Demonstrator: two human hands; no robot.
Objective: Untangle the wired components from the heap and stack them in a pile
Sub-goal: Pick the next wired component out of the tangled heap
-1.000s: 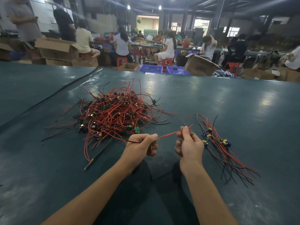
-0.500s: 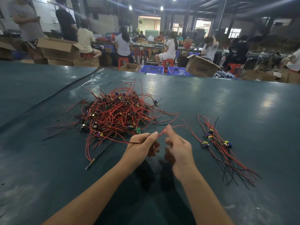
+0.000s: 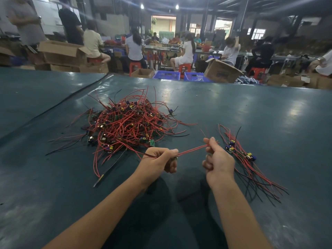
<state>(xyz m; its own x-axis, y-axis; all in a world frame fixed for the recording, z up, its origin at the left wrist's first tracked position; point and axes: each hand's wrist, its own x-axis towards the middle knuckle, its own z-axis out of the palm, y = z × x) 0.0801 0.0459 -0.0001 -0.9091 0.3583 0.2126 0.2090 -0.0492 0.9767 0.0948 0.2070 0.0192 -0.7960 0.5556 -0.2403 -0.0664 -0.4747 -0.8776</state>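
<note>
Head view: left hand [image 3: 158, 159] and right hand [image 3: 216, 159] pinch one red wire [image 3: 193, 150] taut between heap [image 3: 125, 124] and pile [image 3: 240, 155]; next, lay it on the pile

A tangled heap [image 3: 129, 126] of thin red and black wires with small green circuit boards sprawls on the dark green table [image 3: 251, 108]. To its right, apart, a small pile [image 3: 240, 156] of the same wired boards lies with its wires roughly parallel. One component's red wires [image 3: 192, 149] stretch straight between the left hand [image 3: 158, 159] and the right hand [image 3: 218, 159].
</note>
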